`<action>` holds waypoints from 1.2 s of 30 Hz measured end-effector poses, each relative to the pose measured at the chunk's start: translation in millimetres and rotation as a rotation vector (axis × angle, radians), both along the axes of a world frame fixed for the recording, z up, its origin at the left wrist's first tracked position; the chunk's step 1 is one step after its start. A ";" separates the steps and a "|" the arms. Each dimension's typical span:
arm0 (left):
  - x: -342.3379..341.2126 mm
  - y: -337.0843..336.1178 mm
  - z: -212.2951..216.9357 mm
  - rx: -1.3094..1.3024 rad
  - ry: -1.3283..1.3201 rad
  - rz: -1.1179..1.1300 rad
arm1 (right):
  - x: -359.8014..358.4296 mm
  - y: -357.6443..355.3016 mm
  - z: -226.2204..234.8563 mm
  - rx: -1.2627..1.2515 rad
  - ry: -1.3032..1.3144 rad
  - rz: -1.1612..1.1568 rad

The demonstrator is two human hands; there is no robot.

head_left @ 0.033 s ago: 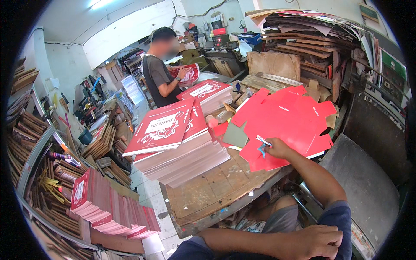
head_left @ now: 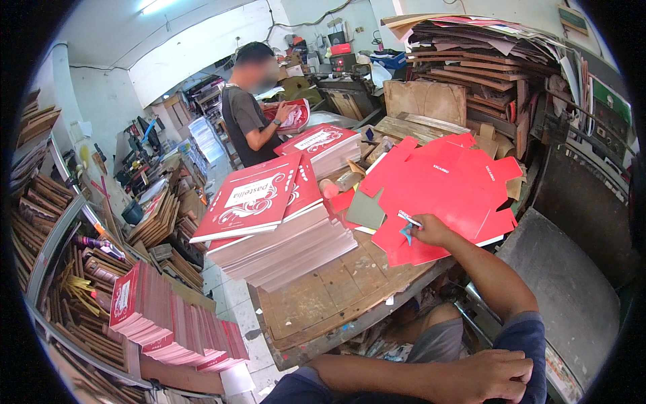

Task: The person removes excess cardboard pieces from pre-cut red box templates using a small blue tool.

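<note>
My right hand [head_left: 431, 231] is closed on a slim white pen-like stick [head_left: 409, 219], held over the lower left part of a flat red die-cut box sheet [head_left: 437, 185]. A small blue piece [head_left: 406, 233] shows beside the fingertips; I cannot tell whether it is held or lies on the sheet. The sheet has flaps along its edges and appears to lie on others. My left hand [head_left: 494, 377] has its fingers curled and rests against my right sleeve near the elbow, with nothing visible in it. Its palm is hidden.
Red-covered book stacks [head_left: 282, 249] stand on the worn wooden table [head_left: 323, 303], and more red books [head_left: 175, 323] sit low at left. Across the table a person [head_left: 249, 108] holds a red printed piece. Boards [head_left: 471, 74] are piled behind; a grey metal panel [head_left: 565, 276] is at right.
</note>
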State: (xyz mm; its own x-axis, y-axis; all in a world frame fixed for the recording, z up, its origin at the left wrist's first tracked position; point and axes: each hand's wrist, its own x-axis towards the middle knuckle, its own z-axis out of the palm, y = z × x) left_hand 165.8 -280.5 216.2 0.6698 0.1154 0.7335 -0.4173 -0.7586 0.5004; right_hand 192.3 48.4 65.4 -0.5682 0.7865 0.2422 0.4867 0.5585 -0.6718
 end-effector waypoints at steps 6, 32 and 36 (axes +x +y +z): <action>12.7 0.7 4.1 0.091 -0.018 0.162 | 4.0 -1.5 2.5 -0.011 -0.023 -0.009; -54.9 -7.1 5.1 -0.132 0.023 -0.099 | 5.2 -2.9 -2.2 -0.004 0.009 0.014; -139.8 -2.0 16.2 -0.027 -0.148 0.275 | 13.7 3.3 -7.7 0.028 0.023 0.007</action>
State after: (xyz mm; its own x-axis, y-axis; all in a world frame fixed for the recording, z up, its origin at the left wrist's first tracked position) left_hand 26.0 -282.6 232.4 0.4970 0.2980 0.8150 -0.2683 -0.8404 0.4709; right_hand 206.0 51.7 57.6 -0.5675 0.7753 0.2771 0.4673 0.5804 -0.6669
